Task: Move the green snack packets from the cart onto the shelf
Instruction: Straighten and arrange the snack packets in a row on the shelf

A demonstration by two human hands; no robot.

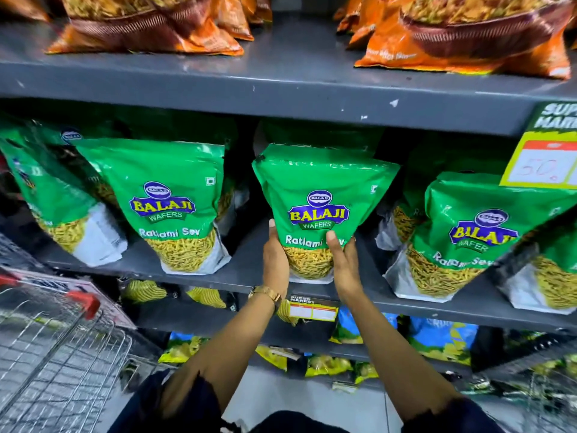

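A green snack packet with yellow sev printed on it stands upright at the front of the grey middle shelf. My left hand grips its lower left side and my right hand grips its lower right side, thumb across the front. More green packets stand on the same shelf: one to the left, one to the right, others behind them. The wire cart with a red handle is at the lower left; no packets show in the part I can see.
Orange snack bags fill the shelf above. A yellow price tag hangs at the upper right. Lower shelves hold yellow-green and blue packets. A small label sits on the shelf edge below my hands.
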